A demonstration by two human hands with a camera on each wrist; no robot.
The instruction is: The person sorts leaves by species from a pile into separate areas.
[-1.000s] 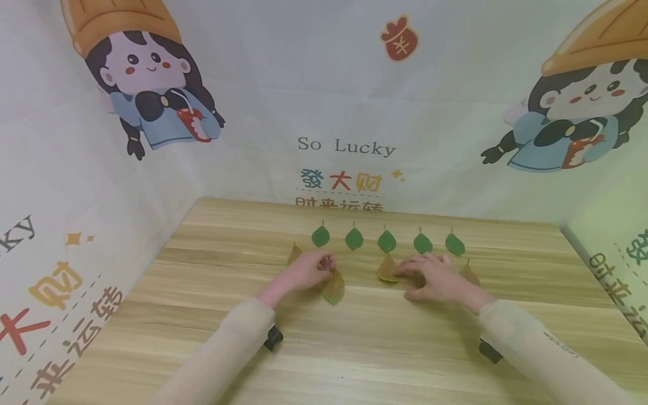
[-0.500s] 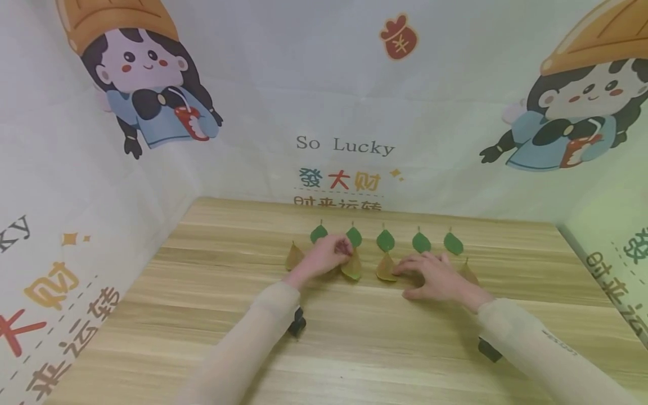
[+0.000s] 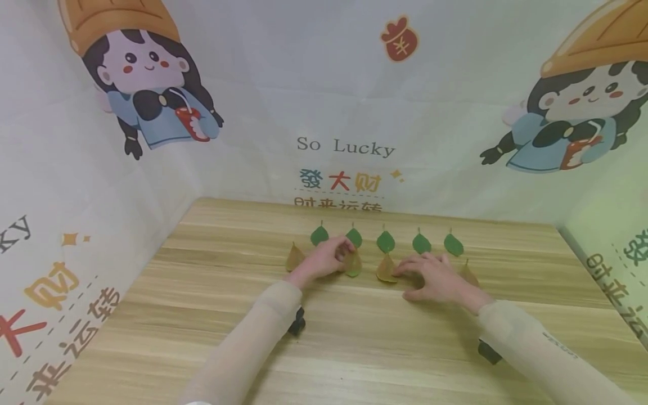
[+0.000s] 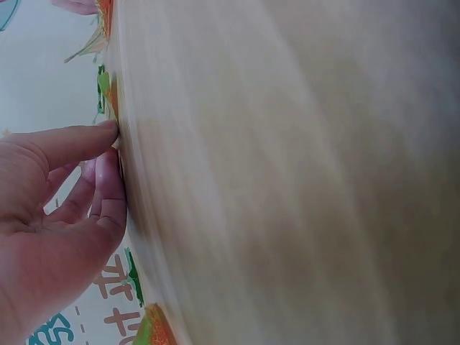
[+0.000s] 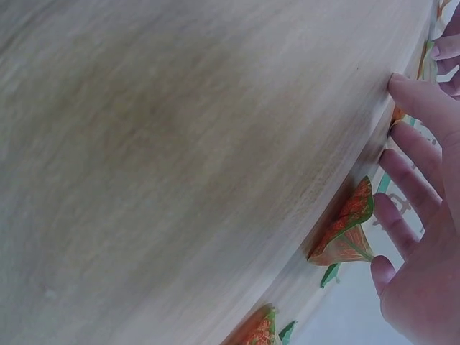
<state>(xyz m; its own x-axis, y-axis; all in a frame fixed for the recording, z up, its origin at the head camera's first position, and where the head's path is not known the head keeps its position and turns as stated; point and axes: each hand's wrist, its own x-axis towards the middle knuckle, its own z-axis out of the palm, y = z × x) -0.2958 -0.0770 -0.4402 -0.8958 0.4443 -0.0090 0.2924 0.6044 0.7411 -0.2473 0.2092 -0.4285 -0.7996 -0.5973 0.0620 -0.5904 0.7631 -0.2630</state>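
Five-fingered and bare, my left hand [image 3: 326, 259] is over a yellow-brown leaf [image 3: 352, 264] with a greenish tip, at its stem end. A gap shows between its thumb and fingers, which are bent near the tabletop in the left wrist view. My right hand [image 3: 435, 278] rests with spread, lightly bent fingers on the table, fingertips at the edge of another yellow-brown leaf [image 3: 387, 270]. Beyond it, a third brownish leaf [image 3: 469, 274] is partly covered by that hand. In the right wrist view, a curled orange-brown leaf [image 5: 345, 230] lies beside the fingers.
Several green leaves, among them one in the middle [image 3: 386, 241], form a row behind the yellow-brown ones, stems pointing away. Another yellow-brown leaf [image 3: 293, 259] lies left of my left hand. The wooden table [image 3: 354, 349] meets a printed cloth backdrop [image 3: 263, 112] behind.
My left hand has moved right and away from me, bringing the yellow-brown leaf into the front row. Its thumb and fingers have since parted from the leaf. The right hand stays put.
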